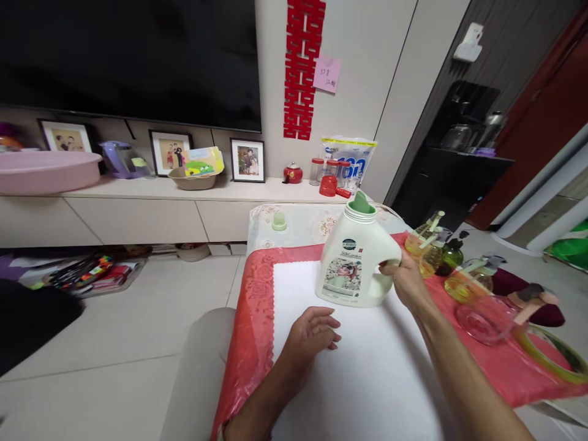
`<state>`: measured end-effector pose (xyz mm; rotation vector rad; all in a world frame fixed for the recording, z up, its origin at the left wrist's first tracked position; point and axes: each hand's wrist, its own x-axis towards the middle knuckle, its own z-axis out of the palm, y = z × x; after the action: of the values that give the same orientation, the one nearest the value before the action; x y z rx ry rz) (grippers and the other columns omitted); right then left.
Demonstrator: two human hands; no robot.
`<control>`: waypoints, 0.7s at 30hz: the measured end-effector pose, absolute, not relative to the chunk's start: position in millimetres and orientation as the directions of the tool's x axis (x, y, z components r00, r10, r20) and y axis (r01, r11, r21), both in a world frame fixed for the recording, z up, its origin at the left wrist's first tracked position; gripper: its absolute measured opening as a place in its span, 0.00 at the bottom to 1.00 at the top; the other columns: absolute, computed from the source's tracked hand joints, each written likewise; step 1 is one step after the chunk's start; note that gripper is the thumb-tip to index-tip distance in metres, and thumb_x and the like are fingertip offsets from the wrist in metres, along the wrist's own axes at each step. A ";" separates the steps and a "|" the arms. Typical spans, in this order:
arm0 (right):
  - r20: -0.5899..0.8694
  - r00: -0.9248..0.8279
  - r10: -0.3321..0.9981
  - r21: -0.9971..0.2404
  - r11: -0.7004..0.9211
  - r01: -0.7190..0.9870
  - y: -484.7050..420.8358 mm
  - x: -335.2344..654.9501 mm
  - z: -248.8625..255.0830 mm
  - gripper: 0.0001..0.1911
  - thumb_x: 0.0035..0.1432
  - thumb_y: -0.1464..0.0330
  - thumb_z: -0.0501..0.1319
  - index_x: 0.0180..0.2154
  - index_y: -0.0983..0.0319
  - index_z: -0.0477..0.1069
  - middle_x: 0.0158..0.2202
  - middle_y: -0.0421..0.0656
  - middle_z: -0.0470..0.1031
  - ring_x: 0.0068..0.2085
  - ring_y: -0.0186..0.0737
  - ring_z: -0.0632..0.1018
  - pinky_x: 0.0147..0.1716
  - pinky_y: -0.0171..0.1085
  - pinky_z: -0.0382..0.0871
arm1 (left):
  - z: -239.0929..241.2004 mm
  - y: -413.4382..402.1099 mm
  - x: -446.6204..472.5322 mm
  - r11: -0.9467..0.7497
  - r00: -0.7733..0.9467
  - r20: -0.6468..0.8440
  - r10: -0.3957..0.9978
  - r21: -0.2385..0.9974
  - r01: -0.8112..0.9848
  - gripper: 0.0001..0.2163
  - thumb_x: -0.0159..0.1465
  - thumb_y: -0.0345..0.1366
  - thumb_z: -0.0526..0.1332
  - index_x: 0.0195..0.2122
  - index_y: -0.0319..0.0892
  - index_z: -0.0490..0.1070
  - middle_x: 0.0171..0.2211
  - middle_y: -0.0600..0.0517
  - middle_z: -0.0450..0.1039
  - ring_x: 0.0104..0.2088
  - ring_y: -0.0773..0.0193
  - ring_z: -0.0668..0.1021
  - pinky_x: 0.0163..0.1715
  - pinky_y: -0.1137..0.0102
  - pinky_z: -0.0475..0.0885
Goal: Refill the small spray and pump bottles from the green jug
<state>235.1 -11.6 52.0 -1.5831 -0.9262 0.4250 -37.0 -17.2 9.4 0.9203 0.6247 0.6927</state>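
A pale green laundry detergent jug [331,245] stands upright over the white mat [358,373], its cap off and a green pouring spout showing at the neck. Wrapped round the jug's handle is my right hand [408,278]. My left hand [316,334] hovers in front of the jug, fingers loosely curled and apart, holding nothing. On the flowered cloth behind the mat sits a light green cap [278,222], out of reach of both hands.
Several pump bottles [452,257] line the right side of the red tablecloth [261,288], near a clear pink pitcher [484,318] and a roll of tape [551,352]. A low cabinet [138,214] behind bears photo frames, a pink basin [50,171] and a detergent bag [362,153].
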 end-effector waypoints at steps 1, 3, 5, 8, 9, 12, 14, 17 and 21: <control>0.226 0.617 0.753 -0.940 0.003 0.341 -14.4 232.9 51.0 0.16 0.64 0.60 0.64 0.45 0.66 0.71 0.39 0.43 0.73 0.38 0.35 0.75 0.40 0.37 0.73 | 10.0 -17.0 -37.5 0.425 0.625 -0.186 0.758 0.868 -0.256 0.19 0.52 0.36 0.71 0.45 0.39 0.74 0.39 0.47 0.76 0.36 0.61 0.79 0.38 0.64 0.70; 0.250 0.631 0.734 -0.925 -0.011 0.380 -24.1 228.6 50.9 0.19 0.54 0.63 0.68 0.46 0.65 0.72 0.42 0.44 0.75 0.41 0.39 0.76 0.44 0.41 0.72 | 10.5 -16.6 -38.2 0.424 0.629 -0.189 0.754 0.872 -0.246 0.19 0.51 0.38 0.72 0.44 0.39 0.74 0.39 0.47 0.76 0.35 0.61 0.78 0.38 0.64 0.70; 0.286 0.655 0.699 -0.907 -0.023 0.420 -40.0 222.9 51.6 0.26 0.47 0.63 0.67 0.49 0.63 0.72 0.48 0.46 0.76 0.46 0.46 0.76 0.49 0.45 0.70 | 10.0 -16.2 -38.6 0.416 0.629 -0.184 0.755 0.876 -0.243 0.19 0.51 0.39 0.73 0.43 0.40 0.75 0.38 0.47 0.77 0.35 0.61 0.78 0.38 0.65 0.70; 0.346 0.696 0.629 -0.885 -0.026 0.464 -70.1 208.4 49.8 0.35 0.48 0.57 0.64 0.57 0.61 0.68 0.57 0.49 0.71 0.55 0.51 0.72 0.55 0.50 0.66 | 8.0 -16.0 -40.2 0.381 0.628 -0.162 0.761 0.895 -0.231 0.18 0.54 0.42 0.72 0.43 0.40 0.76 0.37 0.47 0.78 0.36 0.61 0.78 0.38 0.65 0.71; 0.357 0.704 0.614 -0.882 -0.027 0.471 -79.6 202.1 48.4 0.36 0.50 0.55 0.64 0.59 0.61 0.67 0.58 0.49 0.70 0.57 0.51 0.71 0.56 0.50 0.66 | 7.3 -16.0 -40.9 0.365 0.628 -0.152 0.763 0.904 -0.224 0.18 0.55 0.43 0.72 0.43 0.40 0.76 0.37 0.47 0.78 0.36 0.61 0.78 0.38 0.65 0.71; 0.328 0.677 0.659 -0.890 -0.024 0.455 -99.9 180.0 45.2 0.32 0.55 0.52 0.63 0.57 0.62 0.69 0.54 0.51 0.72 0.51 0.48 0.74 0.52 0.47 0.69 | 5.4 -15.0 -43.1 0.308 0.622 -0.121 0.774 0.930 -0.203 0.18 0.57 0.46 0.71 0.43 0.41 0.76 0.36 0.48 0.78 0.36 0.61 0.79 0.38 0.66 0.72; 0.275 0.601 0.750 -0.908 -0.003 0.419 -105.0 163.8 45.0 0.27 0.59 0.53 0.61 0.53 0.62 0.72 0.50 0.50 0.75 0.46 0.44 0.76 0.49 0.43 0.71 | 3.8 -13.0 -43.4 0.246 0.611 -0.090 0.787 0.953 -0.176 0.19 0.57 0.49 0.70 0.42 0.41 0.77 0.34 0.48 0.78 0.35 0.60 0.78 0.38 0.66 0.72; 0.200 0.427 0.882 -0.933 0.038 0.359 -102.9 139.9 44.8 0.22 0.61 0.56 0.60 0.52 0.62 0.74 0.44 0.46 0.76 0.41 0.38 0.77 0.44 0.37 0.71 | 0.7 -9.1 -42.7 0.161 0.591 -0.072 0.803 0.982 -0.099 0.22 0.56 0.55 0.69 0.40 0.41 0.77 0.27 0.50 0.76 0.30 0.61 0.76 0.35 0.67 0.70; 0.118 0.273 0.955 -0.955 0.033 0.295 -95.0 118.6 39.9 0.20 0.62 0.60 0.59 0.51 0.65 0.75 0.31 0.40 0.73 0.30 0.33 0.74 0.33 0.32 0.68 | 4.3 -11.5 -45.4 0.118 0.593 -0.109 0.798 0.993 0.024 0.25 0.57 0.59 0.66 0.41 0.40 0.77 0.20 0.56 0.70 0.24 0.64 0.71 0.30 0.69 0.66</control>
<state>118.6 -95.0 39.9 -1.4819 -1.2245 0.7812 -45.4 -11.5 4.3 1.3484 0.7779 0.6592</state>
